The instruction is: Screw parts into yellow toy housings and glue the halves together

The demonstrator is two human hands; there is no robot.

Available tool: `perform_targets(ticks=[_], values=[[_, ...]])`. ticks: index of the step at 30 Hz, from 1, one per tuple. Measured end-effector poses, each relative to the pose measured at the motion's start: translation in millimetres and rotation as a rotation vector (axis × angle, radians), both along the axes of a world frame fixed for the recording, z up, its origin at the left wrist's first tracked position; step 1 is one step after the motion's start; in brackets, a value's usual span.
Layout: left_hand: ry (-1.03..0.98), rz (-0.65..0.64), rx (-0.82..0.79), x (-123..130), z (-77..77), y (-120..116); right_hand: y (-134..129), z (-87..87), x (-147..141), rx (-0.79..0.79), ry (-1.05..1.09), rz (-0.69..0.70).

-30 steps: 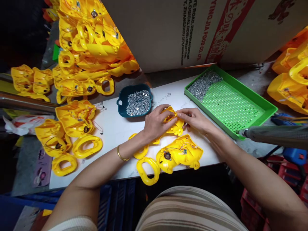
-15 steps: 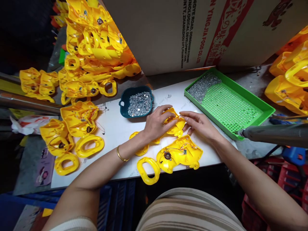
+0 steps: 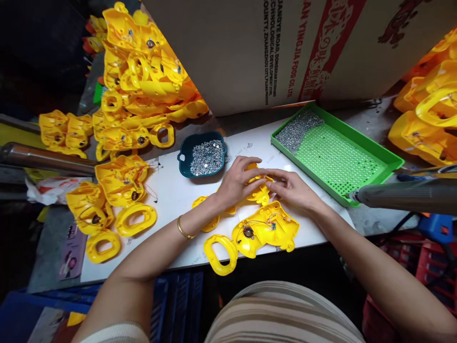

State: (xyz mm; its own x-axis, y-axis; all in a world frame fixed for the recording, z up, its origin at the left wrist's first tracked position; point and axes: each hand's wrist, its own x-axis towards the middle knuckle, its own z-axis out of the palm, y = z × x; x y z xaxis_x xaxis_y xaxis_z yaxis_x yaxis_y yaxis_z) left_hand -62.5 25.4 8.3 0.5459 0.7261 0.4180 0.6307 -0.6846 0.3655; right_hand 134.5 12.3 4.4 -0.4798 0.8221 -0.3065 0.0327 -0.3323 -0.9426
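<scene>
At the middle of the white board, a yellow plastic shell half (image 3: 262,196) lies partly hidden under my fingers. My left hand (image 3: 235,183) is bent over its left side, thumb and fingers gripping it. From the right, my right hand (image 3: 294,189) closes on the shell's edge, fingertips meeting those of my left hand. Nearer to me sits a second yellow shell half (image 3: 266,228), its inside up, with a round dark part, thin wires and a small circuit board. Beside it is a yellow oval ring (image 3: 220,255). Another yellow ring (image 3: 205,214) is partly covered by my left forearm.
A dark teal tray (image 3: 183,166) of small metal screws stands behind my left hand. On the right is a green perforated tray (image 3: 357,166) with more screws heaped at one end. Yellow shells (image 3: 143,90) pile up at left. A large carton (image 3: 228,57) stands behind.
My right hand has moved left onto the shell half, its fingers now reaching over and closing on it. My left hand stays on the shell. The whole view has shifted slightly.
</scene>
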Motion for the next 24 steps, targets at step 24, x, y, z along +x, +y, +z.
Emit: perform_targets(ticks=[24], values=[[-0.094, 0.035, -0.265, -6.9, 5.8, 3.9, 4.8, -4.1, -0.6, -0.066, -0.009, -0.066]])
